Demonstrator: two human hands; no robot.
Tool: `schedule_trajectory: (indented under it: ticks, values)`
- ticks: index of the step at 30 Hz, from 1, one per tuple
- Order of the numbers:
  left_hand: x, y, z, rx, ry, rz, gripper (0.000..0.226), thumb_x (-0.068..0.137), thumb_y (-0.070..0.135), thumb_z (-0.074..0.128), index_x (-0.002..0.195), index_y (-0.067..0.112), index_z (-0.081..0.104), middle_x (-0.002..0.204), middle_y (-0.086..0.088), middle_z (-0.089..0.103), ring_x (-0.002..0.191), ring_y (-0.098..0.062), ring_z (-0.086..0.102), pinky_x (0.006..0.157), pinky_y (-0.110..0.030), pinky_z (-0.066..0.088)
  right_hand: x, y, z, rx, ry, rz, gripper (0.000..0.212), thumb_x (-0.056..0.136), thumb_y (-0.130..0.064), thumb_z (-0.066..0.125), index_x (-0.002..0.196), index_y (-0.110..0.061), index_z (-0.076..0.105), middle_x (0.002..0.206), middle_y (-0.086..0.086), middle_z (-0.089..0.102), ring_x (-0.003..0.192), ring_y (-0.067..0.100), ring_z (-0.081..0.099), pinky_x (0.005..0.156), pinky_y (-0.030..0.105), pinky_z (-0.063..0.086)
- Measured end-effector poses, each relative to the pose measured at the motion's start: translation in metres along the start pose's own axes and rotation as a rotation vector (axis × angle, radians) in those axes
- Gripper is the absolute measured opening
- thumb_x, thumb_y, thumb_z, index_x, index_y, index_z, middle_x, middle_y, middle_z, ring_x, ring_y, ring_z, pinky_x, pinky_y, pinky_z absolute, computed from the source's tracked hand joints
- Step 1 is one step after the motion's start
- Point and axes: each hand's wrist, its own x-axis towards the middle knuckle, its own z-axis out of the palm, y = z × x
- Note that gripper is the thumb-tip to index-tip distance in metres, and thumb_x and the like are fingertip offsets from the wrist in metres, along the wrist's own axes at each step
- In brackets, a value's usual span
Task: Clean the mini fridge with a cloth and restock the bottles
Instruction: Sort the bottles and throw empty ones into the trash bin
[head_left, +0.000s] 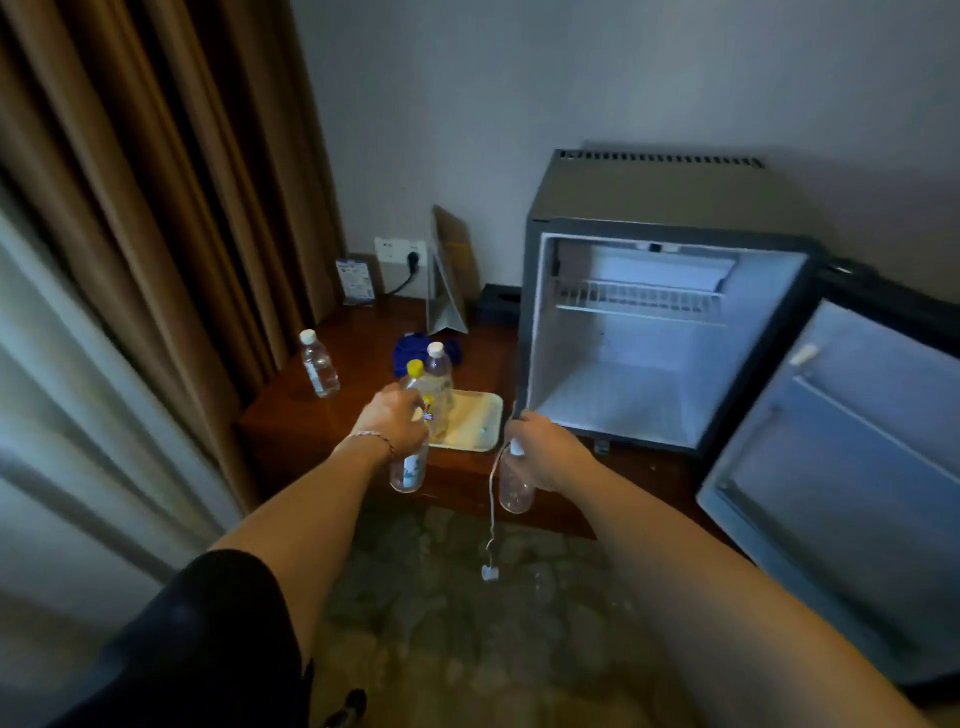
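Note:
The mini fridge (540, 312) stands open on a dark wooden table (291, 421), its white inside bare except for a wire shelf (639, 299). Its door (831, 467) swings out to the right. My left hand (392, 421) is shut on the neck of a clear water bottle (409, 473) that hangs below it, just in front of a yellow-capped bottle (418, 376) and a white-capped bottle (440, 366) standing on a cream tray (480, 423). My right hand (540, 452) grips another clear bottle (516, 488) near the fridge's lower left corner. A blue cloth (402, 353) lies behind the tray.
A third water bottle (318, 364) stands alone at the table's left. Brown curtains (171, 208) hang on the left. A wall socket with a plug (405, 257), a small card (356, 283), a folded stand (449, 275) and a black box (498, 304) line the back. A white cord (491, 519) dangles over patterned carpet.

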Motion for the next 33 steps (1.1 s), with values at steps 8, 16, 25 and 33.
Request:
schedule_trajectory:
  ticks: [8,16,25,33]
  values:
    - [-0.063,0.169,0.065,-0.010,-0.137,0.393,0.030,0.090,0.019,0.062,0.118,0.012,0.066,0.122,-0.012,0.054,0.115,-0.031,0.054,0.097,-0.036,0.046,-0.154,0.091,-0.047,0.112,0.199,0.383,0.028,0.086,-0.025,0.065,0.112,-0.013,0.066,0.116,0.011,0.054,0.109,0.033,0.057,0.093,0.041,0.049]
    - [-0.179,0.321,0.156,-0.092,-0.390,0.742,0.031,0.082,0.017,0.066,0.113,0.011,0.067,0.117,-0.014,0.057,0.109,-0.033,0.058,0.093,-0.036,0.047,-0.361,0.151,-0.061,0.036,0.235,0.789,0.032,0.091,-0.027,0.064,0.121,-0.017,0.064,0.127,0.008,0.055,0.114,0.029,0.057,0.094,0.040,0.050]
    - [-0.280,0.476,0.231,-0.061,-0.483,0.933,0.031,0.085,0.020,0.066,0.116,0.013,0.064,0.120,-0.011,0.053,0.106,-0.030,0.056,0.087,-0.035,0.045,-0.505,0.256,-0.064,0.063,0.301,0.980,0.032,0.091,-0.026,0.066,0.121,-0.015,0.064,0.124,0.007,0.057,0.109,0.024,0.057,0.085,0.032,0.049]
    - [-0.312,0.614,0.301,-0.077,-0.449,0.855,0.025,0.088,0.016,0.063,0.113,0.014,0.062,0.119,-0.008,0.052,0.103,-0.027,0.055,0.091,-0.038,0.051,-0.559,0.390,-0.103,0.020,0.299,0.891,0.034,0.090,-0.030,0.066,0.119,-0.012,0.063,0.126,0.011,0.055,0.111,0.029,0.056,0.088,0.036,0.048]
